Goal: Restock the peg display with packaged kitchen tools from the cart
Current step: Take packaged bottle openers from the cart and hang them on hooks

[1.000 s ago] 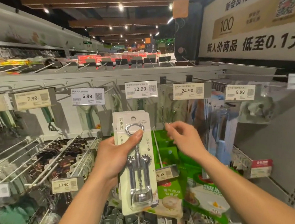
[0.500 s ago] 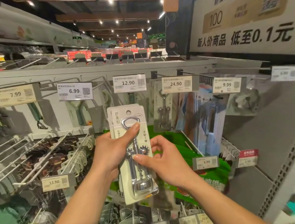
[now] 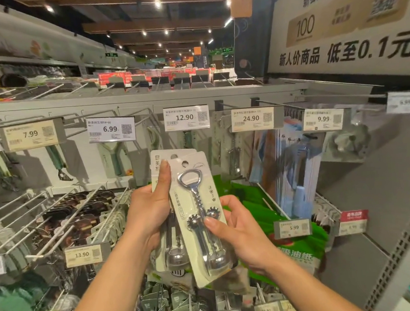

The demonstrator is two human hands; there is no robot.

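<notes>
Left hand (image 3: 150, 216) grips rear corkscrew pack (image 3: 159, 159), right hand (image 3: 239, 231) pinches front corkscrew pack (image 3: 198, 205), mid-frame. Looks like separating them for hanging. Next: thread hang hole (image 3: 185, 163) ahead of hung corkscrews (image 3: 233, 153) at 1 o'clock, under 24.90 tag (image 3: 252, 118).

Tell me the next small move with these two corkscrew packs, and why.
Probably lift the front pack in the right hand toward the 24.90 tag: matching corkscrews hang behind it, and the left hand holds the other pack separately.
</notes>
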